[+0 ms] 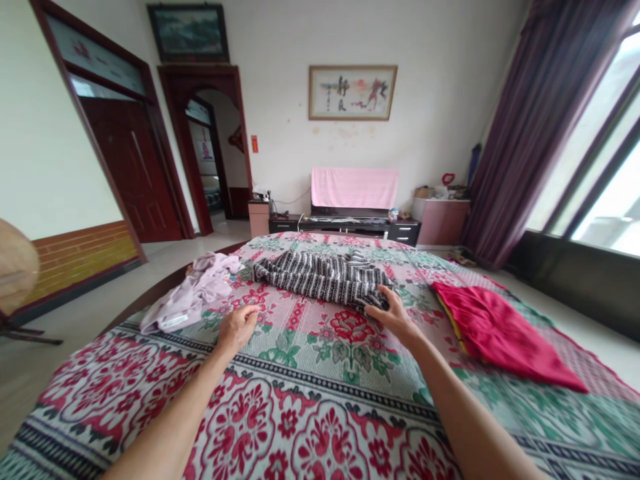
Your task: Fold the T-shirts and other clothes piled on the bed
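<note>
A black-and-white striped knit garment [320, 277] lies bunched lengthwise across the flowered cloth [295, 347]. At its right end is my right hand [395, 313], thumb and fingers apart, with the fingertips at the fabric's edge; whether they touch it I cannot tell. My left hand [239, 327] hovers over the cloth just short of the garment's left part. Its fingers are curled in, and nothing shows in them. Left of that hand lies a crumpled pale pink garment [195, 290] with a white label.
A red folded garment [500, 333] with a yellow edge lies on the right. Beyond the table stand a black TV cabinet [405, 232] and a pink-covered screen [355, 188]. A round wooden thing [17, 267] is at the left edge, a purple curtain [530, 133] at the right.
</note>
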Demonstrator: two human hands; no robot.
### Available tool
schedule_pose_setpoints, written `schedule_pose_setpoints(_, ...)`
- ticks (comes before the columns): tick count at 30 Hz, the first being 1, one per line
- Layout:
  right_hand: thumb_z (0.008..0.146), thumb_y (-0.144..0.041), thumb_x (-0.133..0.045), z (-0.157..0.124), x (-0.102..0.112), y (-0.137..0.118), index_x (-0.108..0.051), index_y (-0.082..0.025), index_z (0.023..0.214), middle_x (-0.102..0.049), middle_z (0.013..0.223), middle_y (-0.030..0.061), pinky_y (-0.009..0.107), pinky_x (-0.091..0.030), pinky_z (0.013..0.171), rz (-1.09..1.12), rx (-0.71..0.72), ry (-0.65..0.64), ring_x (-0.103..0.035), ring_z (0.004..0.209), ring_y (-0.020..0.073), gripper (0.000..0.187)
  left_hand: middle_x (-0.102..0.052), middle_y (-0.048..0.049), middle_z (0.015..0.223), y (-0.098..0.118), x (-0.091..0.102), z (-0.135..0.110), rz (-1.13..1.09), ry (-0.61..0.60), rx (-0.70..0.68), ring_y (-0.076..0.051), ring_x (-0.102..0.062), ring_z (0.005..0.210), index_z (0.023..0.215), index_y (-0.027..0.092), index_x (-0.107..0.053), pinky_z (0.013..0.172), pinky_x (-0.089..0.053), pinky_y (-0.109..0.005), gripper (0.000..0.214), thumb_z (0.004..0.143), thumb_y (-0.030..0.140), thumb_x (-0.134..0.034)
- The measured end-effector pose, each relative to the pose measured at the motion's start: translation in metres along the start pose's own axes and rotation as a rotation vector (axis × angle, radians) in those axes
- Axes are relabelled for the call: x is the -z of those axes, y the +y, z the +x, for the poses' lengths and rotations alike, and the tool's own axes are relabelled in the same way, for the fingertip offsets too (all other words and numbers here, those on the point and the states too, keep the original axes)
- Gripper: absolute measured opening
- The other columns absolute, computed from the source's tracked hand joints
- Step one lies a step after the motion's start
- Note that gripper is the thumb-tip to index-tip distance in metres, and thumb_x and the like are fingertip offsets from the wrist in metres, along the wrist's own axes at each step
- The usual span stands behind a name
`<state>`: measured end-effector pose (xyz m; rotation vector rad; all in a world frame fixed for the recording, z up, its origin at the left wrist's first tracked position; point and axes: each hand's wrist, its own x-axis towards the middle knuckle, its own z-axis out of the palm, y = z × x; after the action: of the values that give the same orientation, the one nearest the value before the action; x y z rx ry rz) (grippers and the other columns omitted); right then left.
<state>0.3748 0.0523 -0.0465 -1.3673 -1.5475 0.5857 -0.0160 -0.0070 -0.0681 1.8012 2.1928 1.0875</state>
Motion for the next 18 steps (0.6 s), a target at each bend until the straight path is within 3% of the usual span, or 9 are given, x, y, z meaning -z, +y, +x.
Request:
schedule_pose_setpoints(2, 0.057, -0.032, -0.069, -0.004, -0.006, 0.000, -0.051, -0.022, 0.123, -0.043, 0.128, 0.0096, 0.042, -0.036, 0.104, -0.190, 0.078, 0.003, -0.041, 0.124, 0.0293, 0.069, -0.075, -0.0027, 0.094, 0.000, 0.000, 0.000, 0.007, -0.002, -0.006, -0.018, -0.067, 0.089, 0.098, 0.024, -0.072, 0.084, -0.046, -0.026, 0.028, 0.081, 0.025, -0.050)
schedule_pose_setpoints(5, 0.062, -0.022, -0.061, -0.009, -0.013, 0.000, -0.052, -0.020, 0.123, -0.045, 0.124, 0.0115, 0.042, -0.039, 0.099, -0.333, 0.139, 0.089, -0.046, 0.117, 0.0286, 0.061, -0.074, -0.0034, 0.096, 0.002, 0.001, -0.001, 0.020, -0.010, -0.012, -0.019, -0.068, 0.089, 0.098, 0.023, -0.072, 0.084, -0.047, -0.027, 0.028, 0.081, 0.024, -0.050)
schedule_pose_setpoints(9, 0.066, -0.017, -0.055, -0.007, -0.010, -0.013, -0.056, -0.019, 0.117, -0.055, 0.106, 0.0109, 0.041, -0.043, 0.091, -0.374, 0.058, 0.198, -0.054, 0.100, 0.0261, 0.052, -0.074, -0.0019, 0.098, 0.005, 0.003, -0.003, 0.045, -0.011, -0.007, -0.018, -0.067, 0.089, 0.098, 0.025, -0.072, 0.083, -0.047, -0.026, 0.028, 0.082, 0.024, -0.050)
schedule_pose_setpoints(11, 0.063, -0.018, -0.057, -0.002, 0.001, -0.024, -0.057, -0.019, 0.113, -0.059, 0.094, 0.0075, 0.039, -0.046, 0.086, -0.269, -0.043, 0.216, -0.056, 0.092, 0.0245, 0.050, -0.074, -0.0011, 0.098, 0.006, 0.003, -0.003, 0.053, -0.005, -0.007, -0.018, -0.067, 0.090, 0.097, 0.026, -0.072, 0.084, -0.047, -0.025, 0.028, 0.082, 0.024, -0.049)
schedule_pose_setpoints(13, 0.060, -0.020, -0.058, 0.006, 0.016, -0.038, -0.056, -0.019, 0.111, -0.059, 0.081, 0.0030, 0.036, -0.049, 0.074, -0.015, -0.166, 0.175, -0.058, 0.079, 0.0220, 0.051, -0.074, -0.0011, 0.098, 0.006, 0.003, -0.003, 0.057, 0.001, -0.010, -0.018, -0.068, 0.090, 0.097, 0.026, -0.072, 0.084, -0.047, -0.025, 0.027, 0.081, 0.024, -0.050)
schedule_pose_setpoints(16, 0.059, -0.021, -0.054, 0.016, 0.042, -0.054, -0.055, -0.018, 0.105, -0.061, 0.074, 0.0017, 0.032, -0.050, 0.061, 0.432, -0.232, -0.012, -0.060, 0.067, 0.0193, 0.047, -0.075, -0.0016, 0.095, 0.005, 0.002, -0.003, 0.063, -0.001, -0.010, -0.018, -0.068, 0.088, 0.097, 0.026, -0.073, 0.082, -0.047, -0.026, 0.027, 0.082, 0.025, -0.050)
schedule_pose_setpoints(18, 0.060, -0.022, -0.053, 0.021, 0.058, -0.055, -0.059, -0.017, 0.097, -0.062, 0.072, 0.0037, 0.032, -0.050, 0.060, 0.522, -0.227, -0.115, -0.061, 0.066, 0.0197, 0.038, -0.075, -0.0016, 0.093, 0.005, 0.001, -0.002, 0.070, 0.000, -0.005, -0.018, -0.068, 0.086, 0.097, 0.026, -0.073, 0.081, -0.048, -0.026, 0.028, 0.082, 0.024, -0.050)
